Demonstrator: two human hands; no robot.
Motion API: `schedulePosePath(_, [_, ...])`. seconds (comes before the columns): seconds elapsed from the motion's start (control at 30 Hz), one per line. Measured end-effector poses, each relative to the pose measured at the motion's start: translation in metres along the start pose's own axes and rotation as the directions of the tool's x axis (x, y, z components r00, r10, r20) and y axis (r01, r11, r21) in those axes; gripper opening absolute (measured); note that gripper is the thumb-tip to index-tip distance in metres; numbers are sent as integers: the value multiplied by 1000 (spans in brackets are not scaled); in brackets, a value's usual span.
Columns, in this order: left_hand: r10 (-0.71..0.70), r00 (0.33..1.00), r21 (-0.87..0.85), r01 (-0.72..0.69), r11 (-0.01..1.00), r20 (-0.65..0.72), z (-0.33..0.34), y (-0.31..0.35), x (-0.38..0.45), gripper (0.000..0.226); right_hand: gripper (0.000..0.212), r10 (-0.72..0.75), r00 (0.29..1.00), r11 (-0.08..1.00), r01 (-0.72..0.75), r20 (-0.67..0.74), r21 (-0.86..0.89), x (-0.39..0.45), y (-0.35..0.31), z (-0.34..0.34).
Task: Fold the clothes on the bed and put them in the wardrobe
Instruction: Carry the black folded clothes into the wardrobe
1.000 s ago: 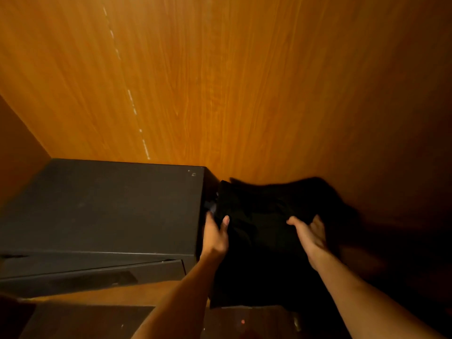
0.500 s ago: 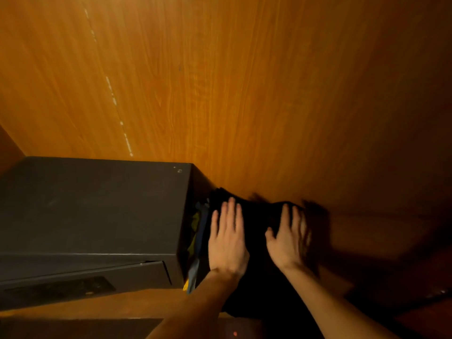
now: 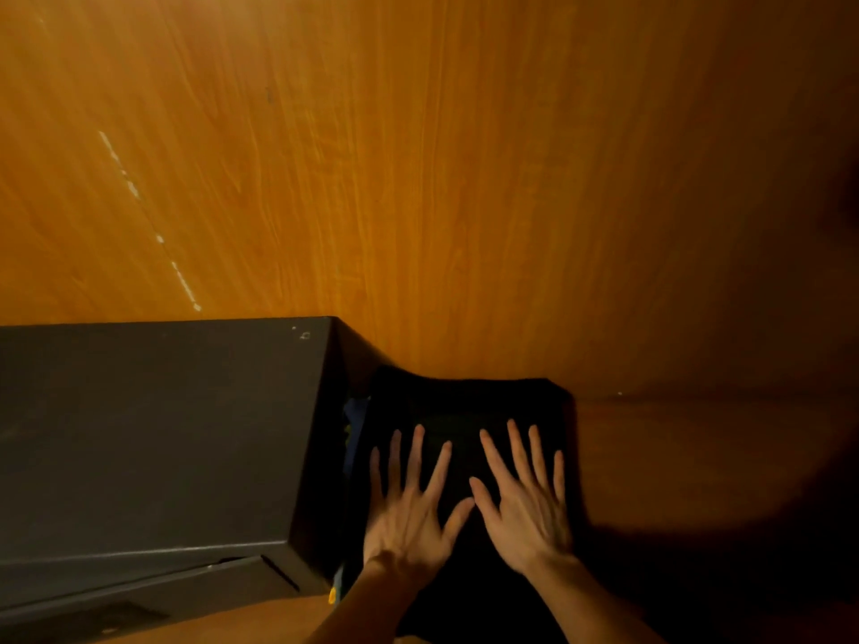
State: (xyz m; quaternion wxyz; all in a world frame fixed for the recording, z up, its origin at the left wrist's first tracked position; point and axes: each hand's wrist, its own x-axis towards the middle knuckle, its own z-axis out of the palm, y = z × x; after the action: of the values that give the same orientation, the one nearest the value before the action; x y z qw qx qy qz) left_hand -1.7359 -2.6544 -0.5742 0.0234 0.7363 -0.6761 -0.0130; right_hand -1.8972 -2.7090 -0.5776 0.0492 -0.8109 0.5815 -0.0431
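Observation:
A folded black garment (image 3: 465, 402) lies on the wooden wardrobe shelf (image 3: 674, 457), against the back panel and right beside a dark box. My left hand (image 3: 409, 513) lies flat on its near left part with the fingers spread and straight. My right hand (image 3: 525, 508) lies flat beside it on the near right part, fingers also spread. The two thumbs almost touch. A strip of blue and yellow cloth (image 3: 351, 425) shows in the gap between the garment and the box, so other clothes lie under or beside it.
A large dark grey box (image 3: 153, 434) fills the left of the shelf. The orange wooden back panel (image 3: 418, 178) rises close behind. The shelf stretches bare and shadowed to the right of the garment.
The garment went from loosely held in both hands to lying folded on the shelf. Both hands have flattened on it and slid back toward me, with the fingers spread wider.

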Motion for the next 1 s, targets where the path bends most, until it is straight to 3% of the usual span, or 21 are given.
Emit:
schedulePosePath(0.23, [-30,999,-12,30,999,-20,10,-3,17,68,69,-35,999,998,35,1,44,21,2,-2])
schedulePosePath(0.33, [-32,999,-17,32,999,-9,10,-5,17,66,68,-44,998,999,46,50,-22,22,1,-4])
schedulePosePath(0.5, [-31,997,-39,28,999,-74,-38,10,8,62,62,-17,996,999,21,92,-47,4,-9,-50])
schedulePosePath(0.73, [-61,991,-49,56,997,-121,-188,20,-42,65,65,-37,997,998,40,73,-46,-40,-40,-201])
schedulePosePath(1.0, [-128,982,-58,121,991,-136,-437,15,-96,69,64,-115,991,993,117,66,-19,-77,-110,-449])
